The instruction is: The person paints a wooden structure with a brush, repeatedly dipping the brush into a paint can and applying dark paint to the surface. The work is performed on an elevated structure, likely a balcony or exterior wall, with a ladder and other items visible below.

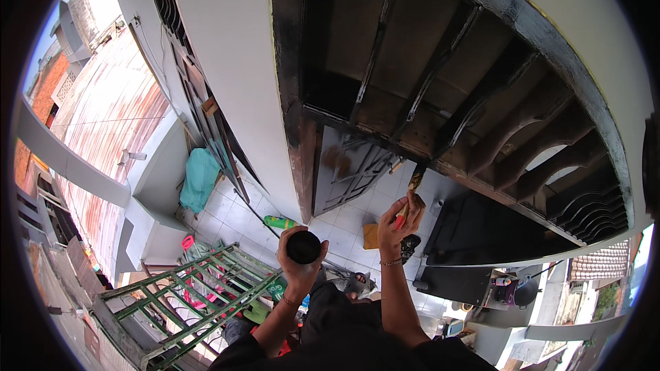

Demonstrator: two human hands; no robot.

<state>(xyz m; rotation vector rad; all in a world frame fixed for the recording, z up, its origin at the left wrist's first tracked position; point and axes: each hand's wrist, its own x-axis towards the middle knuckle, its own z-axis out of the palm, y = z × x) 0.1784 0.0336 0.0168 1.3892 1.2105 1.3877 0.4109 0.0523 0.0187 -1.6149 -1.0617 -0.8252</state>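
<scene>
My left hand (pixel 297 271) is wrapped round a cup of black paint (pixel 303 247), its dark mouth facing up. In my right hand (pixel 405 222) is a paintbrush (pixel 414 182), gripped by its handle and pointing upward. The brush's dark tip meets or nearly meets the lower rail of a wooden transom frame (pixel 412 150) overhead; which of the two I cannot tell. Upright slats (pixel 438 62) fill the frame, several with glossy black paint and others a duller brown. A curved top rail (pixel 550 34) bounds them, with patchy black and grey on it.
A green metal rack (pixel 185 295) stands at lower left. Beyond it a teal cloth bundle (pixel 199 180) sits by the wall. Below the transom are a door with dark bars (pixel 350 172) and a tiled floor (pixel 344 223) holding a brown box (pixel 371 236). A black panel (pixel 498 230) is at right.
</scene>
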